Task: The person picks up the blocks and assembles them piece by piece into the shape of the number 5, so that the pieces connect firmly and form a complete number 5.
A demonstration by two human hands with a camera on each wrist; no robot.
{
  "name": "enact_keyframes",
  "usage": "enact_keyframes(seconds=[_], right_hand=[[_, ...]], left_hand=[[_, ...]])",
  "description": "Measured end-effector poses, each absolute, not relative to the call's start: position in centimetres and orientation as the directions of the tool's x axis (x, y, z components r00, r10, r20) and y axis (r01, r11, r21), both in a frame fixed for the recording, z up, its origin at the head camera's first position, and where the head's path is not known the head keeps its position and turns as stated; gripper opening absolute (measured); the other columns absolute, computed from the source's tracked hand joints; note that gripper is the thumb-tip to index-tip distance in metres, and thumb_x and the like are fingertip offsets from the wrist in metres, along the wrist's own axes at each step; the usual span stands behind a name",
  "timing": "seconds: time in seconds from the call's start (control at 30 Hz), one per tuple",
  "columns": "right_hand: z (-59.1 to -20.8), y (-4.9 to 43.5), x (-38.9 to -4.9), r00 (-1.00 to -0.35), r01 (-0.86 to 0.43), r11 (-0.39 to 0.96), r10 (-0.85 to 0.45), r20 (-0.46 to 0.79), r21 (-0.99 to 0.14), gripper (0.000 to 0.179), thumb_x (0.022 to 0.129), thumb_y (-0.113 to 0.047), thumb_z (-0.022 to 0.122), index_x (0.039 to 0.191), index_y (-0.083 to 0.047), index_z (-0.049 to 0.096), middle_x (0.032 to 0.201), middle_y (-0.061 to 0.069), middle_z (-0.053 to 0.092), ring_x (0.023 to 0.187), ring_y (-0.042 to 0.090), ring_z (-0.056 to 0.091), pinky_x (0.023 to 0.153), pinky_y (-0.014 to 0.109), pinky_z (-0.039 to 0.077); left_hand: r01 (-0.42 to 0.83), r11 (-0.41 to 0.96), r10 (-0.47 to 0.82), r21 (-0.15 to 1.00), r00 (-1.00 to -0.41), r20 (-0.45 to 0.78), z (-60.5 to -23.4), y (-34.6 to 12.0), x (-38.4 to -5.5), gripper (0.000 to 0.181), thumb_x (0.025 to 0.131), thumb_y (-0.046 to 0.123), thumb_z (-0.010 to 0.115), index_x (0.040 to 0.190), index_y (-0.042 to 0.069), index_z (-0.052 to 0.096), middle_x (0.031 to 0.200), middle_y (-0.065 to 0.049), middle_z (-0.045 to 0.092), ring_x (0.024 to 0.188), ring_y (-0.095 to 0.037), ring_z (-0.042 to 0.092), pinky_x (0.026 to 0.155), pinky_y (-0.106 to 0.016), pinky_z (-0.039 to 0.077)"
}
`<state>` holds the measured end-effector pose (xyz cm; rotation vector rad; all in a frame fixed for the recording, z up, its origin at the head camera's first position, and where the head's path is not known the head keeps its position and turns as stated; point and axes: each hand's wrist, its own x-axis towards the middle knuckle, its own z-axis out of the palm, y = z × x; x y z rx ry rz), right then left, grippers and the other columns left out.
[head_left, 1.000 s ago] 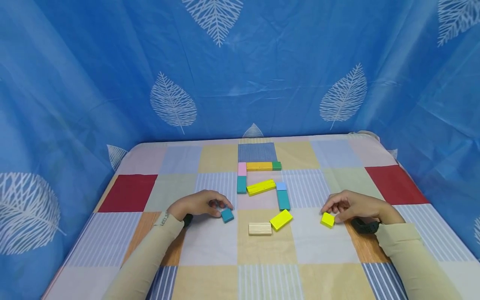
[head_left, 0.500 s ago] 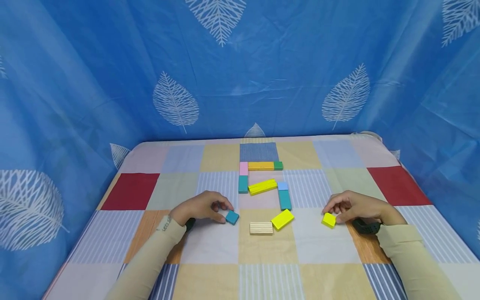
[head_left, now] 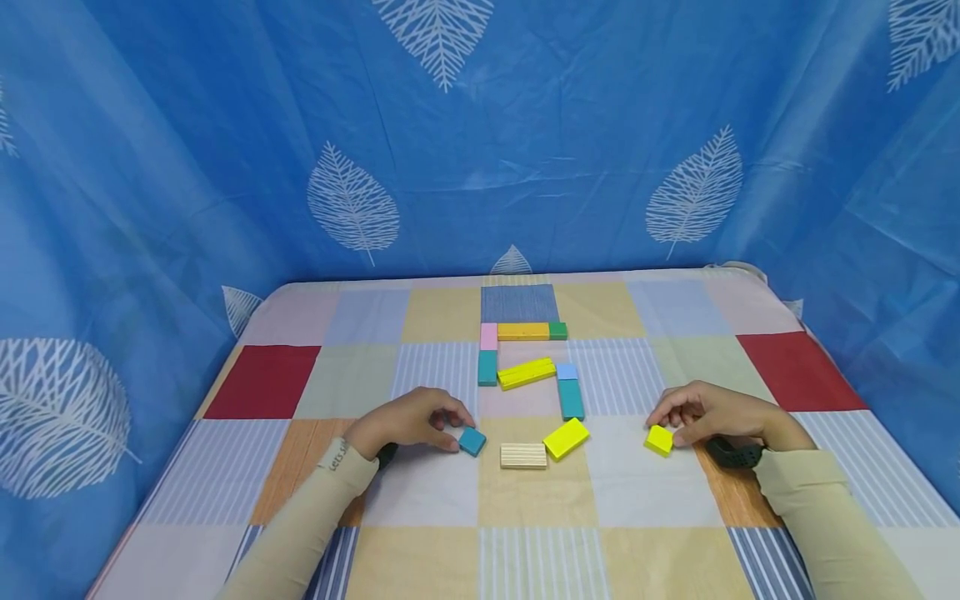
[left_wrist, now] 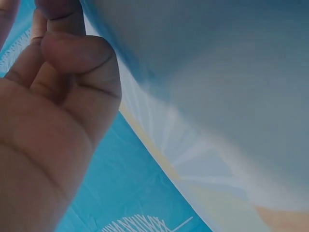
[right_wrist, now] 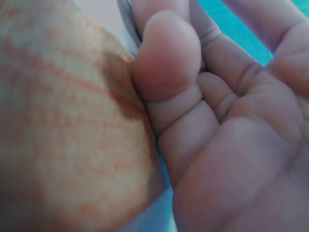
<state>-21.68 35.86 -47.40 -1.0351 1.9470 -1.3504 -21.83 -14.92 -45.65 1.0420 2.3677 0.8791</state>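
Observation:
In the head view my left hand [head_left: 412,418] pinches a small teal-blue block [head_left: 472,442] between thumb and fingertips, low over the cloth left of the other blocks. On the other side my right hand [head_left: 708,412] holds a small yellow block [head_left: 659,440] by thumb and fingers. Both wrist views show only palms and bent fingers close up; the blocks are hidden there. Between the hands lie a ribbed natural-wood block [head_left: 523,456] and a tilted yellow block [head_left: 566,439], their corners close together.
Farther back, an orange block [head_left: 522,332], a green one [head_left: 558,331], a pink one [head_left: 489,336] and a teal one [head_left: 487,367] form a corner. A slanted yellow piece [head_left: 527,373], a light-blue block [head_left: 566,372] and another teal block [head_left: 571,399] lie nearby. A patchwork cloth [head_left: 420,558] covers the table.
My left hand has shifted a little to the right with the teal-blue block, which has turned and now sits closer to the ribbed wood block. The right hand has stayed in place.

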Motion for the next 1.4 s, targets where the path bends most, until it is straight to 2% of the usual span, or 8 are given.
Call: enact_keyframes(seconds=[0.63,1.1,1.4], right_hand=[[-47.5,35.9,-21.7,-0.553,-0.295,0.204,-0.833,-0.007,-0.933,0.030,0.096,0.009,0.069,0.125,0.004,0.074,0.098,0.017,0.065,0.086,0.024,0.061,0.073,0.023,0.055],[-47.4,35.8,-21.7,-0.551,-0.282,0.192,-0.835,-0.005,-0.940,0.031,0.095,0.010,0.070,0.126,0.005,0.073,0.098,0.016,0.066,0.084,0.024,0.060,0.071,0.022,0.054],[-47.4,35.8,-21.6,-0.545,-0.260,0.172,-0.838,-0.003,-0.950,0.035,0.095,0.010,0.070,0.129,0.007,0.071,0.097,0.019,0.061,0.083,0.025,0.058,0.068,0.022,0.052]], left_hand=[[0.497,0.572,0.750,0.653,-0.640,-0.170,-45.0,-13.2,-21.1,0.026,0.089,0.006,0.089,0.114,0.008,0.081,0.098,0.006,0.069,0.085,-0.007,0.056,0.082,-0.021,0.053],[0.519,0.562,0.766,0.644,-0.621,-0.167,-45.3,-12.6,-21.2,0.026,0.089,0.007,0.089,0.113,0.009,0.080,0.100,0.006,0.071,0.087,-0.006,0.057,0.084,-0.023,0.054],[0.519,0.551,0.771,0.653,-0.616,-0.161,-45.3,-12.5,-21.0,0.025,0.090,0.007,0.089,0.113,0.008,0.079,0.098,0.006,0.069,0.086,-0.007,0.057,0.083,-0.023,0.054]])
